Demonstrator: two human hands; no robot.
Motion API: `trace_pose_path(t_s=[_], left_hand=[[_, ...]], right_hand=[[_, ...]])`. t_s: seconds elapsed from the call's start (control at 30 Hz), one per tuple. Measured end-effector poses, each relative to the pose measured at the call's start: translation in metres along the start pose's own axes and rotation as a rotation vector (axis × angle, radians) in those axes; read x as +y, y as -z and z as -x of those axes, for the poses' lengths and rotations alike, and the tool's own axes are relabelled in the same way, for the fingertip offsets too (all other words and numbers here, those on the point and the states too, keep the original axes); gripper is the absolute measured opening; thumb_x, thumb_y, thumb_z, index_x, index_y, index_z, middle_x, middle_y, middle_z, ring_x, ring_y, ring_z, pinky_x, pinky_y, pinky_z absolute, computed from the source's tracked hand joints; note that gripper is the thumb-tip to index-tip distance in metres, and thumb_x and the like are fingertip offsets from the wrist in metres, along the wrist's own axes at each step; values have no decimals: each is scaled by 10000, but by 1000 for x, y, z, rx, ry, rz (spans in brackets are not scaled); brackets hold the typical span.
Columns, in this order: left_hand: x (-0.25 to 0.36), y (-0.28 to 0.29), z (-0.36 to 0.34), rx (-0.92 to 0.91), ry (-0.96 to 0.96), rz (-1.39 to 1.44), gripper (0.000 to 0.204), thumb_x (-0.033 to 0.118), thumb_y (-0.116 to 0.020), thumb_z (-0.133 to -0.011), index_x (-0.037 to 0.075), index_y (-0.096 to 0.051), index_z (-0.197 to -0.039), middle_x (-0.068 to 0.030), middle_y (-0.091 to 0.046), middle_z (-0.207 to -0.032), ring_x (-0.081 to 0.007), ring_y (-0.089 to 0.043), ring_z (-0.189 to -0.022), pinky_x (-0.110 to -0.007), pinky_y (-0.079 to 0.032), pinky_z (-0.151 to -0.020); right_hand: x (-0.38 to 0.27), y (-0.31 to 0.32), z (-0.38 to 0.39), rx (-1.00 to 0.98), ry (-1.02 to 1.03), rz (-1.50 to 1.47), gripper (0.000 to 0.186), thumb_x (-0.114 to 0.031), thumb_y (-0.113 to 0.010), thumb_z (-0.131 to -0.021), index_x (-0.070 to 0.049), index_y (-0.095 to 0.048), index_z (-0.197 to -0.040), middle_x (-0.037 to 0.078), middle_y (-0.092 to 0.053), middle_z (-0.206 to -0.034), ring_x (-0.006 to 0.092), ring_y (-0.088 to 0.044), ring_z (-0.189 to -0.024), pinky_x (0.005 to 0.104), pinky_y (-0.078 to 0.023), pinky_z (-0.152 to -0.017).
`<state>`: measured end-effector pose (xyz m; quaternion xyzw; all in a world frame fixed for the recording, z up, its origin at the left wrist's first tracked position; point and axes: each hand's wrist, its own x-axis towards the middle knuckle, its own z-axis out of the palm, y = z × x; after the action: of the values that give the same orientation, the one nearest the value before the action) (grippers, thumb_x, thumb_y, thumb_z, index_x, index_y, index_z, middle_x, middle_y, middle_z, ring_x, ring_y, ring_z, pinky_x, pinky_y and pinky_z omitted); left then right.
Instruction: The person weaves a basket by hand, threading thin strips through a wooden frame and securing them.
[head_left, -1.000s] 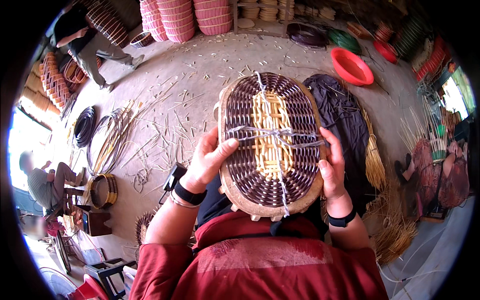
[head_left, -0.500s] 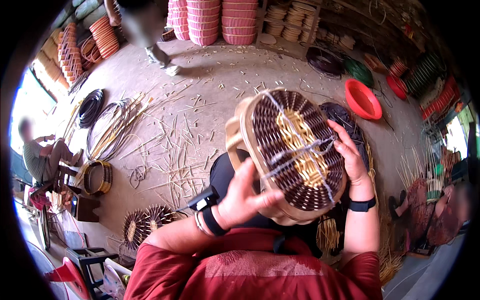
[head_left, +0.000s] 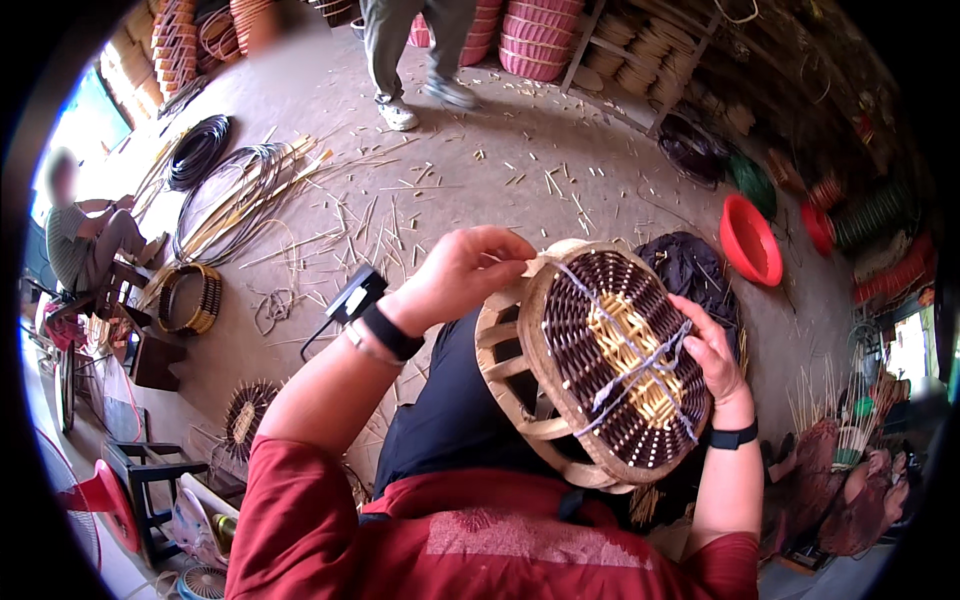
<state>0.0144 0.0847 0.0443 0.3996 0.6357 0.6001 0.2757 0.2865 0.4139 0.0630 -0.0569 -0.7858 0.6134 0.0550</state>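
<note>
An oval basket (head_left: pixel 568 345) leans over my lap, its base turned up toward me. Dark brown weave surrounds a pale middle on the base, inside a pale wooden rim with slatted sides. Grey cord (head_left: pixel 622 378) crosses the base and is tied near its middle. My right hand (head_left: pixel 715 358) grips the basket's right edge, thumb on the weave and fingers partly hidden. At the upper left rim, my left hand (head_left: pixel 475 268) is pinched closed where one cord strand reaches the edge. What lies between those fingertips is too small to make out.
Cut cane pieces litter the floor (head_left: pixel 440 190). Coils of dark cane (head_left: pixel 200 152) and a woven ring (head_left: pixel 190 300) lie left. A red basin (head_left: pixel 750 240) and dark cloth (head_left: pixel 690 262) are right. A person stands (head_left: pixel 415 50) ahead; another sits (head_left: pixel 85 235) left.
My left hand has moved from the basket's near side up to its far left rim and pinched closed. The basket has shifted right and nearer. The person ahead has stepped right.
</note>
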Motion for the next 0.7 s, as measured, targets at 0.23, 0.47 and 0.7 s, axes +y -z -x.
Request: trace_pose_path(t_s=[0.23,0.47,0.7], left_hand=[[-31,1,-33,-158,-143,88,191,47,-738,-1036,7,-800,-1213,-45,-819,-1082,-70,-718,-979,-263,-590,-931],[-32,-1,-27,-71,-131,80,152,18,-714,-1060,-14,-804,-1179,-42,-826,-1064,-76,-738,-979,-253,-611,-902],[-22,-7,-28,38,-4,-44,109,90,-748,-1057,-10,-772,-1094,11,-780,-936,-37,-695,-834,-222,-585,-742]], right_hand=[[-9,-3,2,-2,-21,-19,843,-465,-716,-968,43,-486,-1601,136,-646,-1506,208,-601,-1369,360,-391,-1233],[-23,-14,-3,-19,-62,-59,984,-448,-697,-968,18,-254,-1713,168,-600,-1535,236,-568,-1402,373,-367,-1244],[-15,-14,6,-59,-75,-74,978,-478,-653,-980,44,-258,-1707,178,-523,-1607,241,-501,-1476,371,-314,-1278]])
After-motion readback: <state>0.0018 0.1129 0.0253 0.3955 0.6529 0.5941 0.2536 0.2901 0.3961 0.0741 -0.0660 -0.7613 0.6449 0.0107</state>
